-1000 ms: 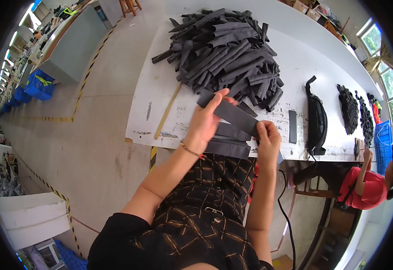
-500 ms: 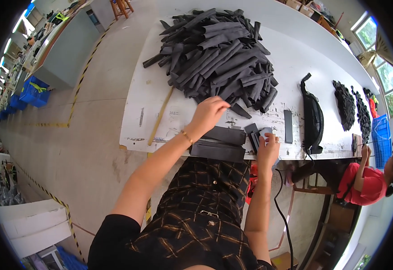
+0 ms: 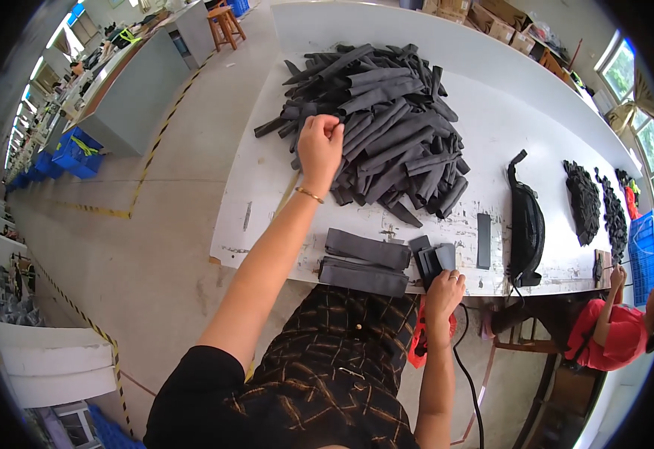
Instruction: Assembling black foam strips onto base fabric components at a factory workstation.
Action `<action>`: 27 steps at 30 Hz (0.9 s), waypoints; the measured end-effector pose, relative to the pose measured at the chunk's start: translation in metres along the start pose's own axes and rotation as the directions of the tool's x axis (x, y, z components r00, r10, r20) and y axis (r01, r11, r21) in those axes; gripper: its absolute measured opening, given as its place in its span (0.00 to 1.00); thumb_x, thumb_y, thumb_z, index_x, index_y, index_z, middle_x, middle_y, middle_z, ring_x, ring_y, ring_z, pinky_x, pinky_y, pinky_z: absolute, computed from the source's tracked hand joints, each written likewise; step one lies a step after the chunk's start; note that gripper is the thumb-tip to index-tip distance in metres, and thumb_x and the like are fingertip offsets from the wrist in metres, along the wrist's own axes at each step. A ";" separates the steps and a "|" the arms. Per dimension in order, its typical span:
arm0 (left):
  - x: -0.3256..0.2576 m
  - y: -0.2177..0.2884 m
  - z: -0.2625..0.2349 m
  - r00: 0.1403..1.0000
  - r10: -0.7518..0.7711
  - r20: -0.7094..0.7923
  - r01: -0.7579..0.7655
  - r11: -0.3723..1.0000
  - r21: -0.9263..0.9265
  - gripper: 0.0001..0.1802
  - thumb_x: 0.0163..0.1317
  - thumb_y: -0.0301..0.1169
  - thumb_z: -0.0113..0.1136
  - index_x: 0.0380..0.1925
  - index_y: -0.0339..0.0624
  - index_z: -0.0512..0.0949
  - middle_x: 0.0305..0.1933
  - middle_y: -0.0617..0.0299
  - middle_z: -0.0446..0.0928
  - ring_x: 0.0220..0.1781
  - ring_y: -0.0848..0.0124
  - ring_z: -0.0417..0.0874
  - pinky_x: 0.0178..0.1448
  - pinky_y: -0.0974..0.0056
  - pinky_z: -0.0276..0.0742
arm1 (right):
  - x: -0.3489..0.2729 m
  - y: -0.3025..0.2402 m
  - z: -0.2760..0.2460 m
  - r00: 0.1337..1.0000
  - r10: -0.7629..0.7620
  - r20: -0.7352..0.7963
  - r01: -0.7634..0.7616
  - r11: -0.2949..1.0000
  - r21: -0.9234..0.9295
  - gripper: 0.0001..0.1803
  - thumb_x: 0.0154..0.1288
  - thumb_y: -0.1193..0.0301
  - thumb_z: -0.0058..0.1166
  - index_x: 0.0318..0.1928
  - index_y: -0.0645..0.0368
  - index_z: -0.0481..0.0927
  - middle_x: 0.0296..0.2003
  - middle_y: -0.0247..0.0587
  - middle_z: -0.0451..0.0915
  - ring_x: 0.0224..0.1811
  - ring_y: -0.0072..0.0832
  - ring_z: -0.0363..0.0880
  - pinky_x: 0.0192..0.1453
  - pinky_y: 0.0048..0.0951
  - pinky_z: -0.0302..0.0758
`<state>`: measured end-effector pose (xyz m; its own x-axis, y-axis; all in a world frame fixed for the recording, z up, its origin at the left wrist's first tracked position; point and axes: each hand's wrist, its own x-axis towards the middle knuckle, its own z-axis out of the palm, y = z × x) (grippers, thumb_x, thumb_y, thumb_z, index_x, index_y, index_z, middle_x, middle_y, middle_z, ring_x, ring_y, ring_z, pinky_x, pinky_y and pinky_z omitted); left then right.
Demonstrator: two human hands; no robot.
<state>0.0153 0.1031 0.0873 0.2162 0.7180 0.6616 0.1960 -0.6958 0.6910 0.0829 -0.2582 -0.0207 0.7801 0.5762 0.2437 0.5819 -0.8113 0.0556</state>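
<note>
A large heap of dark grey fabric strips (image 3: 394, 127) lies on the white table (image 3: 503, 123). Over its left side my left hand (image 3: 319, 153) reaches out, fingers curled into a pinch. Whatever those fingers hold, if anything, is hidden. My right hand (image 3: 444, 298), at the table's front edge, is closed on the near end of a short grey fabric piece (image 3: 442, 258). This piece overlaps a few darker short pieces (image 3: 422, 258). Between my arms, flattened strips lie in two stacks, a farther one (image 3: 368, 248) and a nearer one (image 3: 363, 277) at the edge.
A single dark strip (image 3: 484, 241) and a black mesh-like bundle (image 3: 525, 224) lie to the right. Farther right are dark piles (image 3: 583, 202), a blue crate (image 3: 643, 251) and a seated person in red (image 3: 604, 333). A black cable (image 3: 468, 374) hangs below the table edge.
My left hand has moved forward and left, from the heap's near edge to over its left side. My right hand stays by the short pieces. The whole view has shifted, showing the table lower.
</note>
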 end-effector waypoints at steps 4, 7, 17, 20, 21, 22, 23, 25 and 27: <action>-0.005 -0.039 -0.004 0.964 -0.111 0.240 0.075 0.985 0.153 0.08 0.58 0.32 0.66 0.33 0.39 0.82 0.33 0.56 0.80 0.33 0.63 0.82 0.41 0.63 0.77 | 0.001 0.005 0.006 0.995 -0.049 -0.081 0.051 0.999 0.017 0.06 0.63 0.74 0.49 0.31 0.62 0.78 0.36 0.47 0.78 0.44 0.43 0.75 0.45 0.41 0.73; -0.005 -0.045 -0.007 0.915 -0.127 0.382 0.053 0.978 0.200 0.10 0.57 0.29 0.66 0.37 0.37 0.83 0.37 0.54 0.83 0.36 0.65 0.84 0.43 0.65 0.78 | 0.001 0.012 0.007 0.990 -0.101 -0.094 0.102 0.995 0.003 0.05 0.62 0.74 0.50 0.33 0.60 0.78 0.36 0.47 0.78 0.42 0.42 0.75 0.43 0.40 0.74; -0.036 -0.027 -0.032 0.421 -0.376 0.825 0.907 0.142 -0.397 0.13 0.67 0.30 0.57 0.50 0.42 0.75 0.43 0.54 0.84 0.35 0.63 0.86 0.40 0.57 0.82 | 0.031 -0.045 -0.097 0.934 0.273 -0.231 0.067 0.501 0.863 0.25 0.66 0.83 0.44 0.64 0.62 0.65 0.47 0.50 0.74 0.46 0.42 0.74 0.53 0.36 0.71; -0.053 0.010 -0.046 0.356 -0.299 0.886 0.931 0.033 -0.363 0.15 0.71 0.29 0.50 0.55 0.41 0.67 0.48 0.49 0.82 0.40 0.60 0.87 0.41 0.55 0.84 | 0.026 -0.061 -0.099 0.983 0.058 -0.176 0.140 0.391 0.910 0.16 0.63 0.79 0.54 0.51 0.63 0.69 0.41 0.44 0.69 0.42 0.36 0.68 0.49 0.33 0.68; -0.057 0.014 -0.049 0.370 -0.304 0.878 0.927 0.064 -0.368 0.15 0.71 0.28 0.49 0.56 0.40 0.66 0.50 0.47 0.81 0.42 0.59 0.87 0.43 0.53 0.85 | 0.023 -0.070 -0.107 0.984 0.015 -0.176 0.155 0.407 0.900 0.16 0.62 0.77 0.58 0.48 0.63 0.69 0.41 0.45 0.69 0.42 0.38 0.68 0.49 0.34 0.68; -0.062 0.017 -0.052 0.383 -0.309 0.871 0.923 0.095 -0.373 0.16 0.72 0.28 0.47 0.58 0.40 0.65 0.51 0.45 0.80 0.45 0.57 0.87 0.45 0.52 0.86 | 0.020 -0.076 -0.114 0.984 -0.027 -0.176 0.170 0.423 0.890 0.17 0.60 0.75 0.63 0.44 0.63 0.69 0.40 0.46 0.68 0.42 0.39 0.68 0.49 0.35 0.68; -0.067 0.021 -0.054 0.415 -0.286 0.864 0.909 0.082 -0.409 0.15 0.71 0.26 0.48 0.56 0.37 0.67 0.49 0.46 0.81 0.44 0.58 0.87 0.48 0.53 0.86 | 0.017 -0.078 -0.110 0.993 -0.064 -0.103 0.120 0.439 0.890 0.18 0.57 0.73 0.67 0.39 0.62 0.68 0.40 0.50 0.69 0.44 0.46 0.69 0.49 0.38 0.68; -0.073 0.018 -0.052 0.407 -0.302 0.862 0.911 0.063 -0.408 0.14 0.70 0.25 0.50 0.54 0.35 0.69 0.48 0.47 0.81 0.44 0.58 0.86 0.49 0.55 0.85 | 0.013 -0.079 -0.104 0.981 -0.090 -0.171 0.193 0.482 0.855 0.17 0.57 0.75 0.66 0.39 0.63 0.68 0.41 0.52 0.69 0.45 0.48 0.69 0.49 0.40 0.69; -0.079 0.016 -0.050 0.398 -0.317 0.861 0.913 0.045 -0.406 0.13 0.68 0.24 0.52 0.51 0.33 0.72 0.47 0.48 0.82 0.45 0.59 0.86 0.51 0.56 0.85 | 0.010 -0.078 -0.098 0.954 -0.147 -0.263 0.300 0.534 0.790 0.14 0.59 0.78 0.63 0.37 0.64 0.67 0.42 0.54 0.70 0.47 0.54 0.70 0.49 0.44 0.69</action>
<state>-0.0462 0.0367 0.0608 0.8471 0.4897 -0.2067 -0.1817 0.6322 0.7532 0.0226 -0.1989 0.0725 0.5978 0.6432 0.4784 0.7265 -0.1824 -0.6625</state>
